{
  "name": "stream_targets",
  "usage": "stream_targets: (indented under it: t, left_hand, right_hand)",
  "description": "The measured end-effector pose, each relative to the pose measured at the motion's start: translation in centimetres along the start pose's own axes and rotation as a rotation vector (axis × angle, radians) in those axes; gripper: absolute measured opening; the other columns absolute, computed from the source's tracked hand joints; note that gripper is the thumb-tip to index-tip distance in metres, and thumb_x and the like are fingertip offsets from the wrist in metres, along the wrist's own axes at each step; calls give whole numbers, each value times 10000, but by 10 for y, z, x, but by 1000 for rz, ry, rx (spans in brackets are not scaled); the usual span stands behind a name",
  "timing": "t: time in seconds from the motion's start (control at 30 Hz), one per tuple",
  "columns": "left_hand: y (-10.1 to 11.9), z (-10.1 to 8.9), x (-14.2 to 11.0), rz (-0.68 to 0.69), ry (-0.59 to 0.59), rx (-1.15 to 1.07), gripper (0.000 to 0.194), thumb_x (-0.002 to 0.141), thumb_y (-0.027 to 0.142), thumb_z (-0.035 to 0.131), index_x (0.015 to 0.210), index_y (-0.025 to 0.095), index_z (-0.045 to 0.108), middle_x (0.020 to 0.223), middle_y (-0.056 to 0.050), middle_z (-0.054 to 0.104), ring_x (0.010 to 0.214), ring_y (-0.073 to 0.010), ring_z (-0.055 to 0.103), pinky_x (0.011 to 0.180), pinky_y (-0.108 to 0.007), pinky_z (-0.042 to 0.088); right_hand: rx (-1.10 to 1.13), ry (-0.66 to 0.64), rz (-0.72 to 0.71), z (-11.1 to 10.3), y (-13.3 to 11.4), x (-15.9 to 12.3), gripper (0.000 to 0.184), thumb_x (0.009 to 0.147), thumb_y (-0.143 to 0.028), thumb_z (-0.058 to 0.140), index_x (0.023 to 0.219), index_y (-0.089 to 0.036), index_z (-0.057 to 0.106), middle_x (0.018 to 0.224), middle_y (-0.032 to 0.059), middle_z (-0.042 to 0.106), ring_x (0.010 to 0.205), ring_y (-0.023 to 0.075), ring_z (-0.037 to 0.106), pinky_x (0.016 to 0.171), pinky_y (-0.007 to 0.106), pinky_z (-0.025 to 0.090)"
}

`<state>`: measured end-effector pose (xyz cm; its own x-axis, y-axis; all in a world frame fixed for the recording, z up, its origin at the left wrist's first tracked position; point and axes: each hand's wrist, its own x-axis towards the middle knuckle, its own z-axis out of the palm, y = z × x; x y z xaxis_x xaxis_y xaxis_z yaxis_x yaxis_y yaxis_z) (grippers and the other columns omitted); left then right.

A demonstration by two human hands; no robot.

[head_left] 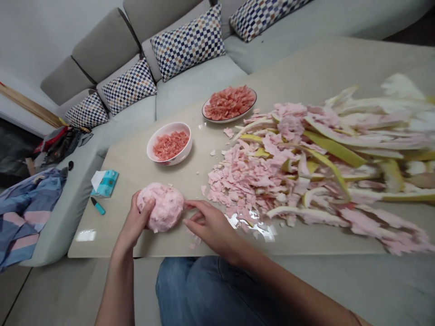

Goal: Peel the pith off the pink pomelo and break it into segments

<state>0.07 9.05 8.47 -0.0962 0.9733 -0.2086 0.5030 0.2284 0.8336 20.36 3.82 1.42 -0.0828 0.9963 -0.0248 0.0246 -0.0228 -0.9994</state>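
A peeled pomelo point(161, 207), round with pale pink pith on it, is held over the near edge of the table. My left hand point(137, 217) grips it from the left, thumb across its front. My right hand point(207, 224) is at its right side, fingers curled with the fingertips by the fruit; thumb and index finger are apart and I see nothing between them. Pink pith scraps point(238, 176) lie in a heap to the right of my right hand, mixed with yellow-green rind strips point(331, 147).
A white bowl point(183, 154) and a dark-rimmed plate point(224, 120), both with pink pomelo flesh, stand farther back. A blue tissue pack point(109, 182) and a small teal-and-black tool point(98, 207) lie at left. A grey sofa point(193, 86) with patterned cushions borders the table point(136, 158).
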Motion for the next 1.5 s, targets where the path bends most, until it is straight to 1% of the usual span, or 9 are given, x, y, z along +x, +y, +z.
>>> stream_targets:
  t: [0.1, 0.2, 0.3, 0.4, 0.63, 0.83, 1.03, 1.2, 1.5]
  left_hand:
    - [3, -1, 5, 2, 5, 26, 761, 785, 653, 645, 1367, 213, 426, 1287, -151, 589, 1149, -304, 607, 876, -433, 562]
    - [-3, 1, 6, 18, 43, 22, 786, 758, 642, 684, 1362, 203, 437, 1244, -145, 609, 1118, -292, 619, 900, -432, 549]
    - [-13, 2, 6, 33, 66, 2, 774, 760, 627, 691, 1358, 206, 440, 1246, -141, 605, 1118, -285, 617, 931, -433, 526]
    - [-17, 2, 6, 62, 75, 34, 752, 771, 639, 671, 1340, 211, 431, 1236, -129, 604, 1126, -281, 606, 982, -449, 483]
    - [-13, 7, 4, 161, 84, 109, 674, 766, 619, 677, 1244, 201, 449, 1173, -103, 601, 1063, -258, 608, 965, -416, 459]
    - [-17, 6, 6, 181, 132, 72, 636, 755, 575, 697, 1217, 191, 484, 1136, -92, 620, 1039, -249, 624, 932, -391, 482]
    - [-27, 4, 9, 192, 169, -3, 643, 748, 600, 699, 1191, 178, 502, 1128, -90, 626, 1025, -231, 620, 928, -367, 480]
    - [-37, 3, 9, 131, 197, -150, 710, 718, 645, 707, 1213, 180, 501, 1153, -98, 631, 1057, -235, 626, 928, -353, 492]
    - [-37, 8, 16, 71, 248, -311, 740, 736, 582, 718, 1342, 256, 446, 1357, -110, 565, 1254, -258, 572, 1016, -362, 487]
  right_hand:
    - [-163, 59, 60, 2, -11, 9, 273, 849, -399, 678, 1020, -187, 672, 970, 69, 716, 750, 163, 655, 658, 271, 489]
    - [-297, 5, 102, 2, -17, 18, 236, 844, -408, 666, 784, -180, 669, 734, 44, 706, 652, 163, 629, 577, 252, 418]
    - [-175, -186, 205, 4, -16, 21, 215, 850, -322, 616, 690, -181, 649, 588, 6, 658, 518, 131, 580, 471, 226, 351]
    - [-62, -208, 294, 8, -14, 21, 183, 839, -282, 586, 702, -178, 648, 580, -4, 651, 475, 121, 562, 414, 216, 306]
    - [-408, -52, 70, 17, -13, 18, 287, 820, -234, 588, 536, -195, 585, 519, 7, 615, 490, 132, 537, 472, 246, 268]
    - [-587, 7, 6, 25, -11, 17, 256, 857, -241, 572, 640, -180, 693, 636, 62, 708, 545, 150, 573, 528, 265, 286]
    - [-613, 7, 15, 27, -14, 22, 264, 882, -223, 540, 709, -174, 733, 720, 86, 749, 615, 163, 621, 576, 264, 320]
    - [-612, -24, -116, 19, -13, 23, 254, 898, -215, 537, 725, -184, 720, 755, 71, 753, 657, 166, 635, 590, 267, 315]
    - [-339, 30, -183, 10, -18, 23, 185, 908, -165, 544, 984, -207, 707, 864, 23, 746, 722, 147, 649, 661, 244, 432]
